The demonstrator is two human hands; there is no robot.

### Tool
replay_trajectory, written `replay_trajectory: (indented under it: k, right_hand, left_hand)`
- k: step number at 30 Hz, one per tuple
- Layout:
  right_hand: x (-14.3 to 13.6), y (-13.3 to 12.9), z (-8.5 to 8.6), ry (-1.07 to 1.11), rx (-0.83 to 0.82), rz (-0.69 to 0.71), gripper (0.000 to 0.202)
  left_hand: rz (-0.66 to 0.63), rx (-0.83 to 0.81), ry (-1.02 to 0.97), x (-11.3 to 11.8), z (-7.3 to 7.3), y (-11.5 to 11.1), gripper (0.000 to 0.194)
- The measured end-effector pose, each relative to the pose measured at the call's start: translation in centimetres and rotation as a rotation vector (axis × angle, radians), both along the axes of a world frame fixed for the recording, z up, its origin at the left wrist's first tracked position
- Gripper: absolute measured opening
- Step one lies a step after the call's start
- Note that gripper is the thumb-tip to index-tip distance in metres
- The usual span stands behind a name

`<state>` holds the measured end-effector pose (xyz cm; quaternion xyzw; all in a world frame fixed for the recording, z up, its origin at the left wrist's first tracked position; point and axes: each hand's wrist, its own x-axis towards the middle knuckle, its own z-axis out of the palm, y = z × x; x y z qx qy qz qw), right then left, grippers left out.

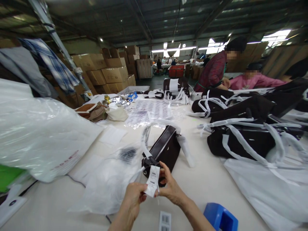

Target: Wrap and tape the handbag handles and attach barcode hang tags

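Note:
A white printed label (152, 181) with barcodes is stretched between my two hands. My left hand (135, 194) pinches its lower left edge. On the other side my right hand (168, 184) has its fingers closed around the label's right edge. Just beyond stands a dark brown handbag (166, 147), its handle (145, 138) wrapped in white film. The label lies in front of the bag's near end and hides part of it. Below my hands, a strip of barcode stickers (165, 221) rests on the table.
A blue tape dispenser (220, 216) is at the lower right. More dark bags with wrapped handles (243, 141) crowd the right side. Clear plastic bags (106, 186) and a large white plastic sack (43, 128) lie left. Two people (214, 70) work at the far right.

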<state>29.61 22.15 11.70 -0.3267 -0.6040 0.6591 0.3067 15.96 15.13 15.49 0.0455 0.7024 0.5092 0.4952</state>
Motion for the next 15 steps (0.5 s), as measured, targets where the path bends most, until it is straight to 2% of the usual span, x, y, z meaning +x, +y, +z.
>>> replay_trajectory:
  k: [3, 6, 8, 12, 15]
  right_hand:
    - [0.6, 0.8, -0.2, 0.062, -0.11, 0.048, 0.103]
    - [1.3, 1.2, 0.0, 0.102, -0.22, 0.04, 0.071]
    - [1.8, 1.2, 0.1, 0.116, -0.246, -0.015, 0.05]
    - [2.6, 0.5, -0.2, 0.082, -0.236, -0.177, 0.03]
    - [2.2, -0.3, 0.0, 0.043, -0.226, -0.214, 0.024]
  left_hand:
    - [-0.032, -0.008, 0.037, -1.3, 1.1, -0.2, 0.01]
    - [-0.066, 0.006, 0.081, -1.9, 2.1, -1.1, 0.015]
    - [-0.081, 0.021, 0.105, -1.8, 2.4, -1.9, 0.017]
    - [-0.082, 0.041, 0.086, -0.8, 2.2, -2.9, 0.02]
    - [-0.072, 0.06, -0.011, -0.4, 2.0, -2.9, 0.019]
